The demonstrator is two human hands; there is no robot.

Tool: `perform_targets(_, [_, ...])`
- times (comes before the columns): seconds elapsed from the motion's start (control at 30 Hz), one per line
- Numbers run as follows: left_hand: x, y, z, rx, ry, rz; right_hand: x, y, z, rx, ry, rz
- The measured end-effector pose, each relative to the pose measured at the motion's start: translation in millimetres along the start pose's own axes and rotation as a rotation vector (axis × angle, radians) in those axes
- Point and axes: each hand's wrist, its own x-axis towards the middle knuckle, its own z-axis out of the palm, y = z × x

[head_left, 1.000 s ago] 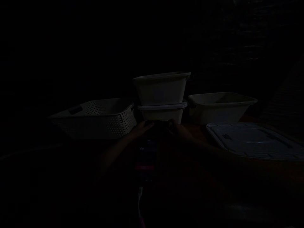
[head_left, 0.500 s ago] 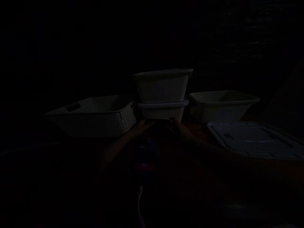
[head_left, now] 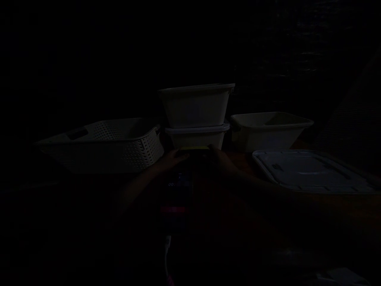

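Observation:
The scene is very dark. Between my hands is a dark object with a thin yellowish top edge [head_left: 195,148]; its kind does not show. My left hand [head_left: 174,158] grips its left end, and my right hand [head_left: 219,159] has its right end, with the fingers mostly in shadow. Just behind stand two stacked pale tubs, the upper tub [head_left: 195,107] on the lidded lower tub [head_left: 196,139]. Nearer to me, below the hands, lies a phone [head_left: 175,196] with a lit timer and a red bar on its screen.
A perforated pale basket [head_left: 98,157] stands on the left. To the right are an open pale tub [head_left: 264,137] and, nearer, a flat lid [head_left: 309,171]. A white cable [head_left: 166,254] runs from the phone towards me. A pale item [head_left: 342,275] shows at the bottom right.
The whole view has shifted, so tubs, basket, phone and hands sit slightly further left. The yellowish edge between my hands shows brighter. Both hands keep their places on the object.

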Motion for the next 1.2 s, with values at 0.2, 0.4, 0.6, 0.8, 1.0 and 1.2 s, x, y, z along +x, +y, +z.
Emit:
perform_targets(0.2, [-3.1, 4.5, 1.1, -0.028, -0.034, 0.013, -2.0, -1.6, 3.7, 0.209, -0.041, -0.052])
perform_targets(0.4, [-4.0, 7.2, 1.6, -0.023, -0.045, 0.015, -2.0, -1.1, 2.6, 0.214, -0.067, -0.019])
perform_targets(0.6, [-1.8, 5.8, 1.6, -0.01, -0.034, 0.013, -1.0, -2.2, 0.3, 0.164, -0.1, -0.047])
perform_targets(0.8, [-2.8, 5.0, 0.0, 0.008, -0.028, 0.015, -1.0, -1.1, 0.8, 0.111, -0.093, -0.033])
perform_targets(1.0, [-4.5, 6.8, -0.1, -0.039, -0.055, -0.009, -2.0, -0.3, 0.8, 0.181, -0.092, -0.041])
perform_targets(1.2, [-4.6, 4.2, -2.7, -0.062, -0.028, -0.024, 1.9, 4.5, 3.9, 0.216, -0.077, -0.06])
